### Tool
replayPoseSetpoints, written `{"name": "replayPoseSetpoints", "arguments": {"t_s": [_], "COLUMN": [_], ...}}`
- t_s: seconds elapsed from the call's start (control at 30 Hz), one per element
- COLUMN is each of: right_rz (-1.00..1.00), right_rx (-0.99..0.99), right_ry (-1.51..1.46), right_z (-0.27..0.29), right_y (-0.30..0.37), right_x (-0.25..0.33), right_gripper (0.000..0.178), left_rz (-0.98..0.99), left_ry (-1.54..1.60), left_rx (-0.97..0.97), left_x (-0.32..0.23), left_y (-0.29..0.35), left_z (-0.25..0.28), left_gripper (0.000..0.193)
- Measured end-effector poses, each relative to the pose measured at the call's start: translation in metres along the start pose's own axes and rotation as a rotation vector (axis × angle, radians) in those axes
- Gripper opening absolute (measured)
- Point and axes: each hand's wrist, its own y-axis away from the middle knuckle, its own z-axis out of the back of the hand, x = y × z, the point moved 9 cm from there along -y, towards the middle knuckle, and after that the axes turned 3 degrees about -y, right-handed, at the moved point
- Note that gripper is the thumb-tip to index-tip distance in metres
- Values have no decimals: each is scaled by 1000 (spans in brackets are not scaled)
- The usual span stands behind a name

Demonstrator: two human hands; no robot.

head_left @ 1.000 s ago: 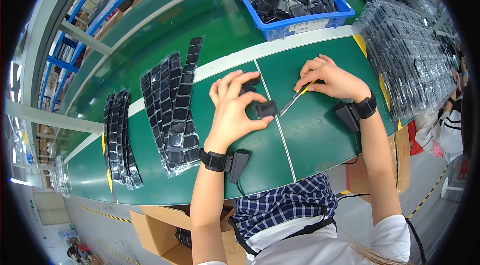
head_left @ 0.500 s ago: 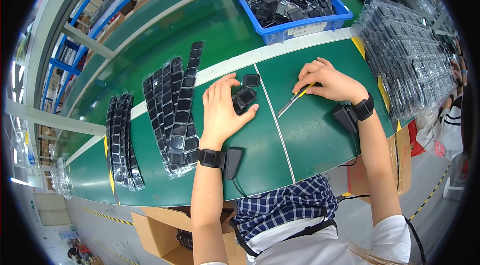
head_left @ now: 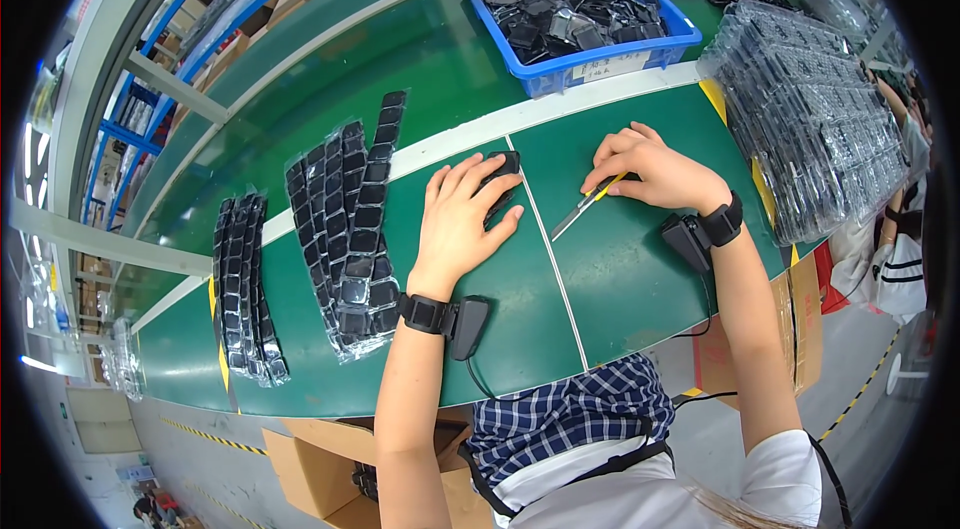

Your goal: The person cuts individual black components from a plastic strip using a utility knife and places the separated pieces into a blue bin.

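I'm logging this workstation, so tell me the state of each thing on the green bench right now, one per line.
Left hand: palm down, pressing a small black part onto the green bench.
Right hand: gripping a yellow-handled utility knife, blade out, tip on the bench.
Blue plastic bin: heaped with black parts.
Clear-bagged black strips: lying flat, overlapped.
Clear plastic trays: stacked.

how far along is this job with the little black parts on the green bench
Done, apparently: bagged strips of black parts lie in rows at the left. In hand: the left hand covers one black part; the right hand holds a yellow-handled blade. Left: a blue bin full of loose parts.
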Motion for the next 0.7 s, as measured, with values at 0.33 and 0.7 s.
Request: {"name": "replayPoseSetpoints", "arguments": {"t_s": [0.33, 0.7], "right_rz": [-6, 8], "right_rx": [6, -16], "right_ry": [-13, -18], "right_z": [0, 0], "right_y": [1, 1], "right_x": [-1, 0], "right_gripper": [26, 30], "left_rz": [89, 47], "left_ry": [85, 71], "left_rx": [-101, -231], "left_x": [3, 8], "left_y": [-1, 4], "left_z": [11, 15], "left_gripper": [30, 30]}}
